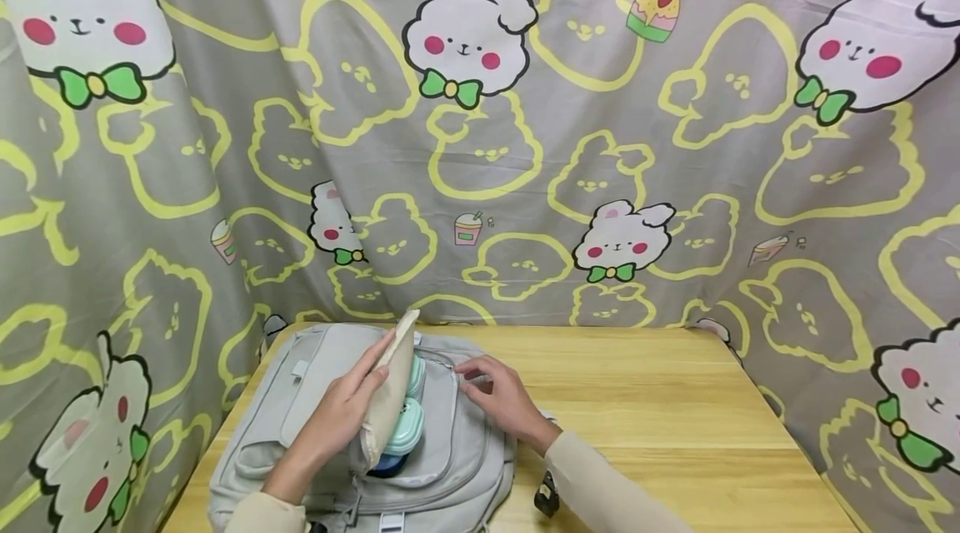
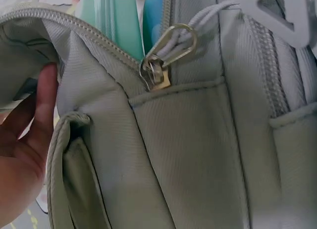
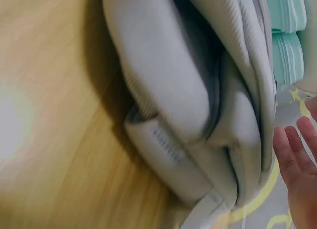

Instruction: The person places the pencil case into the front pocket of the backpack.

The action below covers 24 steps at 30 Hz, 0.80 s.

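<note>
A grey backpack point(image 1: 300, 399) lies on the table, its front pocket unzipped. My left hand point(image 1: 341, 412) presses on the outside of the raised beige-lined pocket flap point(image 1: 393, 399); in the left wrist view, the fingers lie straight against the cloth. Inside the pocket are mint-green lidded boxes point(image 1: 407, 424) and a dark blue thing point(image 1: 388, 465), partly hidden by the flap. At the far right edge of the opening is my right hand point(image 1: 506, 399), fingers loosely bent and apart, holding nothing. A metal zipper pull point(image 2: 168, 46) hangs at the pocket's corner in the left wrist view.
Beneath the backpack is a wooden table point(image 1: 645, 399), its surface extending to the right. A patterned curtain point(image 1: 525, 141) hangs behind and at the sides. A black buckle-like piece point(image 1: 547, 495) shows near the right sleeve. Side pockets point(image 3: 163, 145) hang along the bag.
</note>
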Each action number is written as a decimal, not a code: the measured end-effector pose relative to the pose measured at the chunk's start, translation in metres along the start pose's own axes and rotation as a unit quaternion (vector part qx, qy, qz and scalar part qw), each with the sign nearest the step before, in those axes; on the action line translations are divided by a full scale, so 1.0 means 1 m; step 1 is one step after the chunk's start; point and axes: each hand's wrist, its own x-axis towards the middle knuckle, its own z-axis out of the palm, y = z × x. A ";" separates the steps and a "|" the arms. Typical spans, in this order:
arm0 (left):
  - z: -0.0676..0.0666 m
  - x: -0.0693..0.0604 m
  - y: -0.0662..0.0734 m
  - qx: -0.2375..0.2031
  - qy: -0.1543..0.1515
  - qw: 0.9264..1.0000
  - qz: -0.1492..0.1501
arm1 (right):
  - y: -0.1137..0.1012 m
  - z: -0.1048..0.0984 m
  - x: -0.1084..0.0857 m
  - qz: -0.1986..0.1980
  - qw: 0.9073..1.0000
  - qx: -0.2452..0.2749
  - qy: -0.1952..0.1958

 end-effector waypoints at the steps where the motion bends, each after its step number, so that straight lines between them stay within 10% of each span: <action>1: 0.001 0.000 0.000 -0.001 -0.003 1.000 -0.002 | 0.001 -0.003 -0.002 0.004 1.000 -0.001 0.003; 14: 0.013 0.010 0.005 0.075 -0.007 0.997 0.005 | 0.015 -0.040 -0.018 0.042 0.999 -0.006 0.017; 24: 0.036 0.026 -0.003 0.181 -0.131 0.972 0.069 | 0.034 -0.065 -0.038 0.069 0.997 -0.013 0.012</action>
